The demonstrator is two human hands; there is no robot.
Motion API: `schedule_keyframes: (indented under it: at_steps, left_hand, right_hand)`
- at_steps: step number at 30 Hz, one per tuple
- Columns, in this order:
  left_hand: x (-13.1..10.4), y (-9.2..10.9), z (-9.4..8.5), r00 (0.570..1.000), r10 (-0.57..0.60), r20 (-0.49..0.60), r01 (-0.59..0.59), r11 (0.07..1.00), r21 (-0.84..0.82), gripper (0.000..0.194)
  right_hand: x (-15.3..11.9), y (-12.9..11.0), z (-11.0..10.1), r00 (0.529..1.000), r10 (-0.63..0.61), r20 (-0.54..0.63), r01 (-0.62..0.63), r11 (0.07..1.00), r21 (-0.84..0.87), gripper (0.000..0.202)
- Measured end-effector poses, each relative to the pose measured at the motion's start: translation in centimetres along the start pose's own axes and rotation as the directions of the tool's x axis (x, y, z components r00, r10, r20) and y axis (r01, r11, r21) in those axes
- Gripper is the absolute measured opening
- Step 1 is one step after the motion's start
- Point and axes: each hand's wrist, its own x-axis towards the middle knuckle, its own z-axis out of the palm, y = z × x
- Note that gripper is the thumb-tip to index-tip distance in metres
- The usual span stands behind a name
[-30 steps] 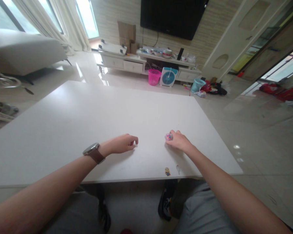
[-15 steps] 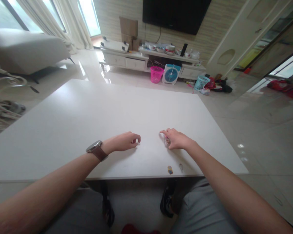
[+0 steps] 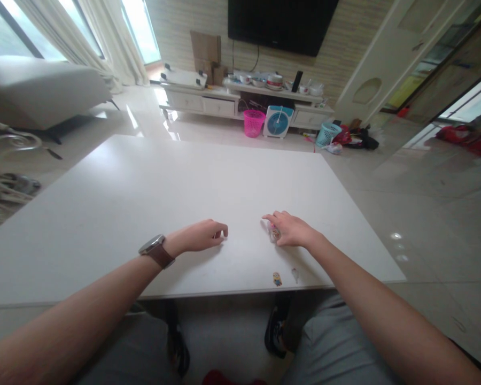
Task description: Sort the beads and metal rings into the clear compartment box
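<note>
My left hand (image 3: pixel 208 234), with a watch (image 3: pixel 152 245) on its wrist, hovers low over or rests on the white table (image 3: pixel 208 182). Its fingers bend loosely, with a gap between them and nothing seen in them. Across from it, my right hand (image 3: pixel 289 229) is around a small clear object with pink and coloured parts (image 3: pixel 274 233), its index finger stretched out. The palm hides part of that object, so its kind cannot be made out. Near the front edge lie a flat yellow-and-blue Minion figure (image 3: pixel 277 278) and a small pale, clear piece (image 3: pixel 295 275).
Beyond the table are a pink basket (image 3: pixel 254 124), a blue box fan (image 3: pixel 278 122) and a light blue basket (image 3: pixel 327 135). Dishes (image 3: pixel 274 81) stand on a white TV cabinet (image 3: pixel 220 107). A white sofa (image 3: pixel 44 91) is at the far left.
The camera view has shifted slightly. Both hands keep nearly the same pose, and the small pieces on the table stay in place.
</note>
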Motion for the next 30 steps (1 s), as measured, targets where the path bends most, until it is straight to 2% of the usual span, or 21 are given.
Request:
schedule_keyframes:
  at_steps: [8, 15, 18, 21, 23, 27, 30]
  left_hand:
    - [0.1, 0.3, 0.0, 1.000, -0.010, 0.014, 0.010, 1.000, 0.005, 0.023]
    - [0.1, 0.4, -0.1, 1.000, 0.011, 0.004, -0.011, 1.000, 0.002, 0.020]
    - [0.0, 0.5, -0.1, 1.000, 0.013, 0.003, -0.013, 1.000, 0.020, 0.020]
    - [-0.1, 0.7, -0.2, 1.000, 0.011, -0.012, -0.011, 0.999, 0.043, 0.022]
    - [-0.2, 0.8, -0.3, 1.000, 0.008, -0.021, -0.007, 0.999, 0.052, 0.022]
    - [-0.3, 1.0, -0.4, 1.000, -0.005, -0.022, 0.006, 0.998, 0.062, 0.022]
    - [-0.3, 1.0, -0.3, 1.000, 0.000, -0.017, 0.001, 0.998, 0.056, 0.021]
  right_hand:
    - [0.2, -0.5, -0.1, 1.000, -0.006, 0.019, 0.007, 1.000, -0.029, 0.078]
    - [0.6, -2.8, 0.5, 0.997, -0.080, 0.001, 0.080, 0.996, -0.027, 0.076]
    - [0.6, -3.1, 0.6, 0.993, -0.113, -0.022, 0.114, 0.993, 0.027, 0.080]
    - [0.6, -2.3, -0.1, 0.987, -0.141, -0.078, 0.151, 0.977, 0.151, 0.086]
    - [0.6, -1.5, -0.8, 0.979, -0.141, -0.150, 0.171, 0.963, 0.207, 0.070]
    - [1.1, -0.3, -1.3, 0.970, -0.087, -0.225, 0.139, 0.963, 0.229, 0.014]
    - [1.6, -0.4, -0.8, 0.974, -0.081, -0.211, 0.129, 0.967, 0.221, 0.006]
